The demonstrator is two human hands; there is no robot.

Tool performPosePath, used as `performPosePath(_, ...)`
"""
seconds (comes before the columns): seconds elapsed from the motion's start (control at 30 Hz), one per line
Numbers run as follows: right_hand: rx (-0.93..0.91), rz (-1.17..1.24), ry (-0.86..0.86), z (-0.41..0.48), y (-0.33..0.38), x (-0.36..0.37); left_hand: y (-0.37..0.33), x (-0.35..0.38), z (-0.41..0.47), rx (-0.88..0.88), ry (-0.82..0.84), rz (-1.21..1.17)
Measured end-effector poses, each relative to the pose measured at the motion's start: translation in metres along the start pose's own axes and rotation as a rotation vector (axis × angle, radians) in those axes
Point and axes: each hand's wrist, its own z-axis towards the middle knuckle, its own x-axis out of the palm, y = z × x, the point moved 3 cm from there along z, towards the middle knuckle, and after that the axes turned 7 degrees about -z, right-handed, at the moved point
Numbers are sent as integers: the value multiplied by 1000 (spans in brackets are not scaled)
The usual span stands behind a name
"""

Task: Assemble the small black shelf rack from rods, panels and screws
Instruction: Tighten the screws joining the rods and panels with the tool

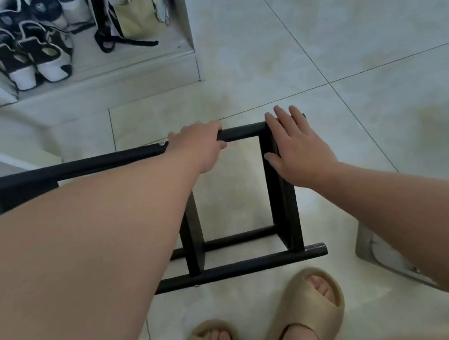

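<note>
The black shelf rack (276,191) stands on the tiled floor in front of my feet, its rods and flat side panels joined into a frame. Small silver screws show on its far rod. My left hand (202,147) grips the far top rod near the middle, fingers curled over it. My right hand (298,147) lies flat with straight fingers on the right end panel, at the rack's far right corner. My left forearm hides much of the rack's left half.
A white cabinet niche (115,69) at the upper left holds several shoes and a yellow bag. A grey stool leg (375,252) stands at the right. My feet in beige slippers (305,309) are just below the rack.
</note>
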Motion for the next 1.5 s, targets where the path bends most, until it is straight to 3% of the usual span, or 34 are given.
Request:
performPosePath(0.37, 14, 2, 125, 96, -27, 97, 31, 66, 107, -65, 62, 131)
performPosePath(0.63, -37, 12, 193, 71, -43, 80, 18, 57, 107, -124, 11, 193)
performPosePath(0.87, -3, -118, 312, -38, -108, 39, -48, 40, 62, 287, -68, 274)
performPosePath(1.0, 79, -134, 413, -110, -153, 46, -109, 76, 17, 560, 15, 280)
performPosePath(1.2, 322, -2, 560, -178, -206, 84, -204, 141, -31, 826, 122, 205)
performPosePath(1.5, 546, 128, 648, -220, -256, 159, -244, 242, -72, 850, 358, 212)
